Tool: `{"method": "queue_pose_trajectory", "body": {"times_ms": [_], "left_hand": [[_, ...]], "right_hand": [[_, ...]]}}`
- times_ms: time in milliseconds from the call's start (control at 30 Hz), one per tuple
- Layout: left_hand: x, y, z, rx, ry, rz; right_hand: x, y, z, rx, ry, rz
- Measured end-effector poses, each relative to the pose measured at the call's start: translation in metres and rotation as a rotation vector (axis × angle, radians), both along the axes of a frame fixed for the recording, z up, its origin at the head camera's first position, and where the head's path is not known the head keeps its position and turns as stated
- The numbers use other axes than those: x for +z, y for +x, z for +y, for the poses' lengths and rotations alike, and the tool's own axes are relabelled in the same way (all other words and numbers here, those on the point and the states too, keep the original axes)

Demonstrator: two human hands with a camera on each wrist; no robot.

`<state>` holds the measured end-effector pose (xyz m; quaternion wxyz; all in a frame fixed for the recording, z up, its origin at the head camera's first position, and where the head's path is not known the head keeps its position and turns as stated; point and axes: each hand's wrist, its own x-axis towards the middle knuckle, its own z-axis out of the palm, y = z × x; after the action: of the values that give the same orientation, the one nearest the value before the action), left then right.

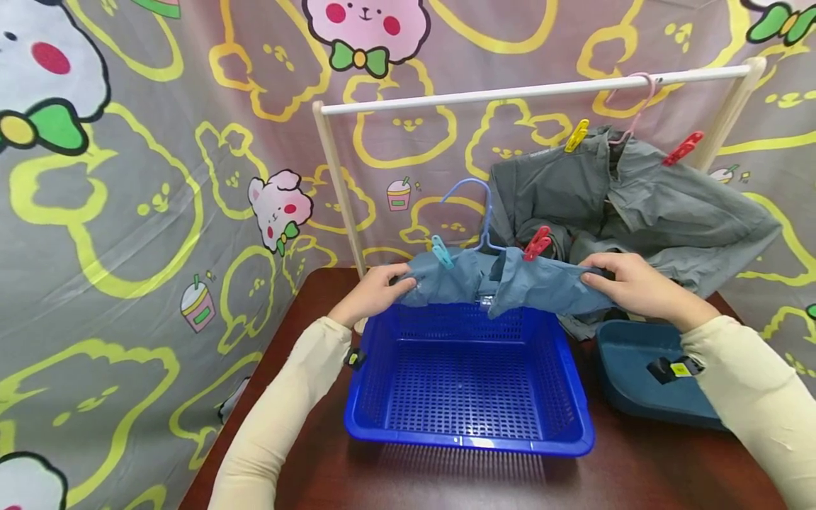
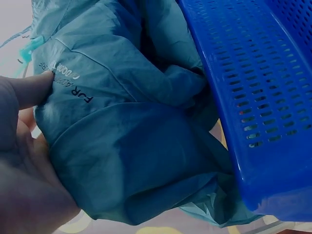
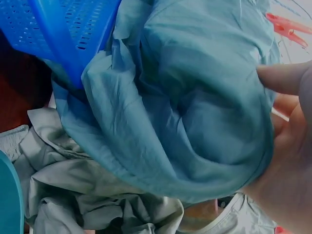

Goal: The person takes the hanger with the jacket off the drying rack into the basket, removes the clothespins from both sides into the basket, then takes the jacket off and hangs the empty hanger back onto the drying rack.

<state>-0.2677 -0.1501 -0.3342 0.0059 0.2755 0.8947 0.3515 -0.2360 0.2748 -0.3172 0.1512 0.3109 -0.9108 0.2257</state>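
A blue jacket (image 1: 440,280) hangs on a blue hanger (image 1: 489,212) whose hook stands below the rail. On its shoulders sit a light-blue clothespin (image 1: 441,251) and a red clothespin (image 1: 537,244). My left hand (image 1: 372,292) pinches the jacket's left-side end, thumb near the printed lettering (image 2: 80,92) in the left wrist view. At the opposite end my right hand (image 1: 637,287) grips the fabric between thumb and fingers. Cloth folds droop behind the far rim of a blue basket (image 1: 468,443).
A white rail (image 1: 535,92) on wooden posts carries a grey garment (image 1: 554,191) on a pink hanger (image 1: 644,106), with a yellow clothespin (image 1: 576,136) and another red clothespin (image 1: 683,149). A teal basin (image 1: 669,404) stands at right on the dark table (image 1: 306,453).
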Motion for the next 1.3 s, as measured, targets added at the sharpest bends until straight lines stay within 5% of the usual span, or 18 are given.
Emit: {"method": "queue_pose_trajectory", "body": {"times_ms": [133,467,700,1300], "left_hand": [[0.0,0.002,0.0,0.026,0.015,-0.007],[-0.012,0.0,-0.003,0.002,0.047,-0.001],[-0.014,-0.002,-0.004,-0.037,0.106,-0.063],[-0.023,-0.004,-0.004,0.01,0.264,-0.235]], "right_hand": [[0.002,0.0,-0.004,-0.052,0.006,0.015],[0.015,0.008,-0.028,-0.08,-0.13,-0.147],[0.032,0.008,-0.051,-0.092,-0.278,-0.297],[0.031,-0.01,-0.071,-0.047,-0.477,-0.262]]}}
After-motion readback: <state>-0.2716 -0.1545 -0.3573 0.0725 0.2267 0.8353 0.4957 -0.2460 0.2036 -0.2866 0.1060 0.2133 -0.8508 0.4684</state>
